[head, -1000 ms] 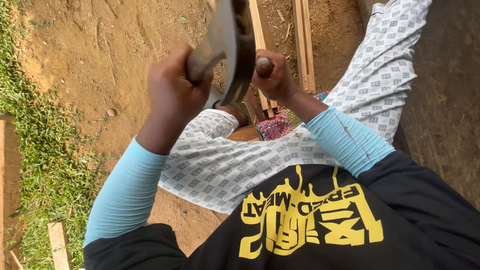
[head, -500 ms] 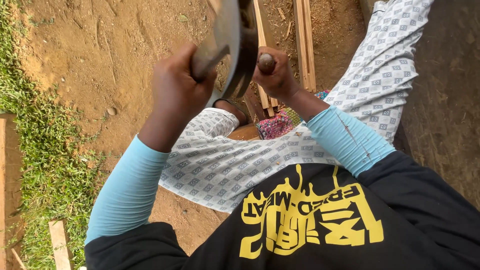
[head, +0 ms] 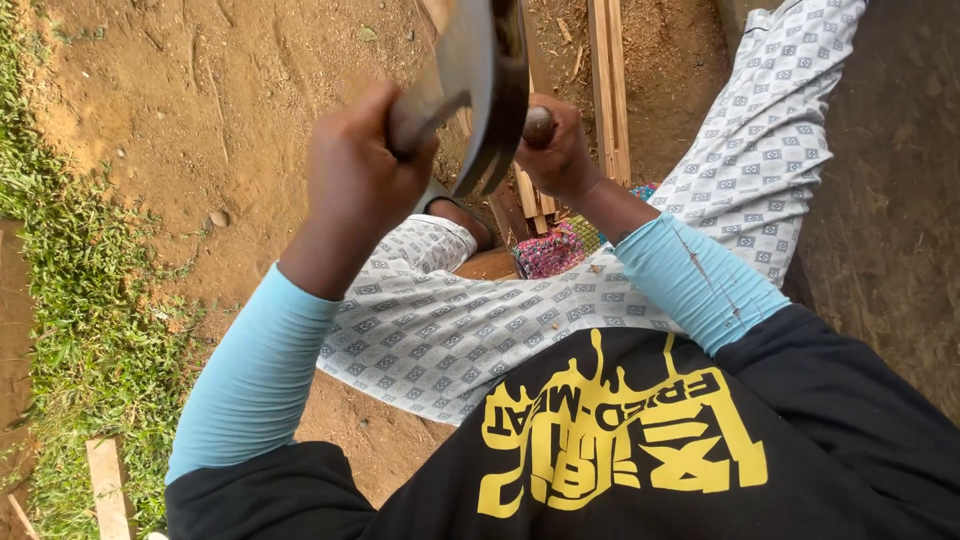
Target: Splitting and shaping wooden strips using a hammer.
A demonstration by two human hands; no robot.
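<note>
My left hand (head: 355,180) is closed around a metal handle of a broad, curved grey blade (head: 478,75), held up close in front of me. On the other side, my right hand (head: 565,160) grips that tool's round wooden handle end (head: 538,125). The blade hides much of what lies under it. Thin wooden strips (head: 608,90) run away from me on the bare earth just beyond my hands. My legs in grey patterned trousers (head: 470,320) are spread below, one stretched out to the upper right.
A colourful woven piece (head: 550,250) sits between my legs, beside a brown wooden block (head: 490,265). Grass (head: 90,330) borders the dirt on the left, with a pale wood offcut (head: 108,490) in it. Darker ground (head: 900,200) lies at the right.
Both hands and the blade have shifted only slightly; the grip is the same.
</note>
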